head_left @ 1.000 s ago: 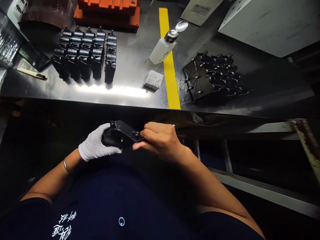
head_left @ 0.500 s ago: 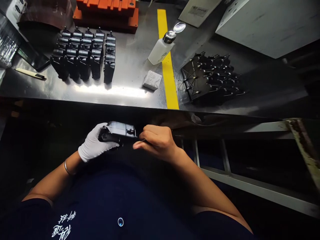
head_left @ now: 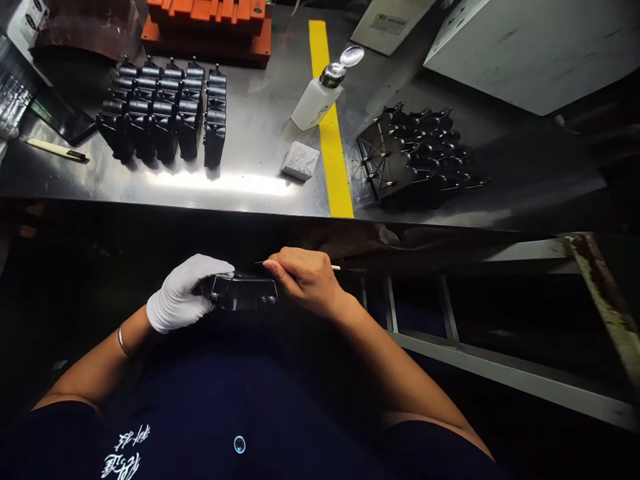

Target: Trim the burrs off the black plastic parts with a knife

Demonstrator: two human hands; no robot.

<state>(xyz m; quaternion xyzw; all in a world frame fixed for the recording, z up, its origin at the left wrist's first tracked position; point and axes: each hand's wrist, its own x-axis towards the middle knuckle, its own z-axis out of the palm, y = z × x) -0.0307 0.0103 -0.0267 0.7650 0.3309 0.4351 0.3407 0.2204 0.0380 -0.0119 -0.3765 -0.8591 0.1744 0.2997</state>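
Note:
In a white glove, my left hand (head_left: 183,293) is closed on one end of a black molded part (head_left: 245,293), held in front of my body below the bench edge. My bare right hand (head_left: 305,277) pinches a slim tool with a pale handle (head_left: 337,268). The handle's end sticks out behind the hand, and a thin tip points left above the black part. Whether the tip touches the part I cannot tell. My right fingers are just off the part's right end.
The metal bench (head_left: 250,133) carries rows of black parts (head_left: 160,110), another black group (head_left: 430,150), a white pump bottle (head_left: 317,100), a grey-white block (head_left: 301,161), a pale-handled tool (head_left: 57,149) and an orange fixture (head_left: 207,37). Yellow tape (head_left: 336,160) crosses it. A metal frame (head_left: 500,367) stands right.
The black part has turned in my left hand, so a darker side faces up. My right hand has shifted slightly left, and the tool's pale end now shows. The view has moved slightly.

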